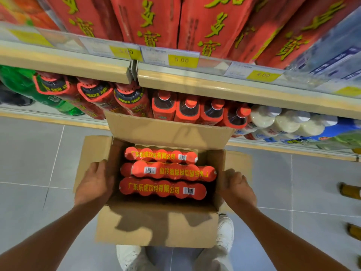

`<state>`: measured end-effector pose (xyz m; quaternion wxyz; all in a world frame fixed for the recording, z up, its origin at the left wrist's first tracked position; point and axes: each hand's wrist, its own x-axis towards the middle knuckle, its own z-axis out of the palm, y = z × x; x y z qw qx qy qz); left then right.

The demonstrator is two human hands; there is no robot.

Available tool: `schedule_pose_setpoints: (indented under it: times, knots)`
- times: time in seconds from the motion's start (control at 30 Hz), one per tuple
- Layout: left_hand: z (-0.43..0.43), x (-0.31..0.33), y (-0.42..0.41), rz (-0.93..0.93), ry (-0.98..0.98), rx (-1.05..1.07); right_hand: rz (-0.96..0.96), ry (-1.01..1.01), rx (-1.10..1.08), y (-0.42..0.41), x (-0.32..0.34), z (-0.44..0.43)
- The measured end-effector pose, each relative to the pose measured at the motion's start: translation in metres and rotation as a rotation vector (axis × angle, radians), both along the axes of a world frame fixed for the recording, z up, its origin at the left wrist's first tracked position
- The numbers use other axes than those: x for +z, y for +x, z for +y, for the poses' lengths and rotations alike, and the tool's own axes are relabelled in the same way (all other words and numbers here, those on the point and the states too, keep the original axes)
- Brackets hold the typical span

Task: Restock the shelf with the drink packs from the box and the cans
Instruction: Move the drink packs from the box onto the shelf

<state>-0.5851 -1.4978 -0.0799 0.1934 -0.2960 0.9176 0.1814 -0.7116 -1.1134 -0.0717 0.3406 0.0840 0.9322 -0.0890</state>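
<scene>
a person stands over an open cardboard box (156, 229) in a shop aisle, with three shrink-wrapped red drink packs (163, 189) lying side by side inside it, none yet lifted out. the left hand (93, 184) presses flat against the box's left side flap (91, 151), its fingers (97, 166) curled over the upper edge and gripping it; the right hand (237, 189) clasps the right flap (237, 163) the same way. the box sits just in front of the lower shelf (224, 92), where rows of red-capped bottles (187, 109) already fill the space nearest it, and boxed red cartons (148, 22) crowd the shelf above. no cans can be made out with certainty. the risk from here looks plain: the hold is on thin flaps rather than the base, and if the box is lifted or dragged that way, the cardboard could bend or tear and tip the heavy packs onto the tiled floor (33, 153) or the white shoes (225, 231) below.
</scene>
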Motion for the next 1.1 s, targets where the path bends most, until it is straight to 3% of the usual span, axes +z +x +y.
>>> schedule_pose_setpoints:
  times: [0.07,0.17,0.3,0.4,0.6,0.73,1.1]
  knots:
    - [0.01,0.006,-0.008,0.006,0.074,-0.091,0.081,-0.057,0.101,-0.003,0.01,-0.007]
    - [0.022,0.003,-0.022,0.022,0.129,-0.176,0.054,-0.13,0.239,-0.009,0.016,-0.018]
    - [0.036,-0.01,-0.038,-0.058,0.137,-0.243,0.197,-0.037,0.591,-0.011,0.006,-0.029]
    - [0.041,-0.023,-0.049,-0.153,0.145,-0.304,0.205,0.057,0.721,-0.014,-0.007,-0.035]
    - [0.045,-0.046,-0.059,-0.303,0.158,-0.398,0.146,0.207,0.789,-0.019,-0.027,-0.043]
    - [0.046,-0.055,-0.064,-0.309,0.13,-0.44,0.144,0.163,0.898,-0.014,-0.041,-0.045]
    - [0.037,-0.071,-0.076,-0.288,0.167,-0.496,-0.091,0.162,0.663,-0.027,-0.073,-0.064]
